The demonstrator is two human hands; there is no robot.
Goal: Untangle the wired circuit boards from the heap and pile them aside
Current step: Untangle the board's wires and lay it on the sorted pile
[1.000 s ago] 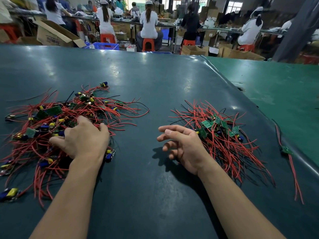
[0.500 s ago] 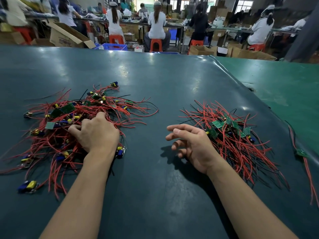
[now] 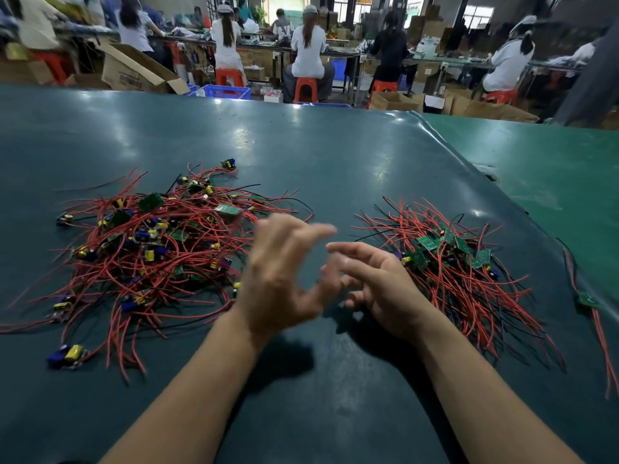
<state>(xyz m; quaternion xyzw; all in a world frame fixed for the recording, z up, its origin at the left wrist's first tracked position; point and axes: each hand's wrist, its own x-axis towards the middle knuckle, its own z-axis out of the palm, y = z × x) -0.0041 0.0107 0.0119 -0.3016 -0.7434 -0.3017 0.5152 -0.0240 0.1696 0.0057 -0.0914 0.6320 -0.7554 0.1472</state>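
Hands are meeting at the centre of the frame: the blurred left hand is spreading loose fingers and the right hand is hanging relaxed, neither visibly holding anything. Tangled red-wired green circuit boards are lying in a large heap at centre left on the dark green mat. A smaller sorted pile is sitting at centre right, so most untangling seems left.

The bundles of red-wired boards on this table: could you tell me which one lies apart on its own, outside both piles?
The lone wired board at the far right edge, beyond the right pile; the rest lie massed there or in the left heap.
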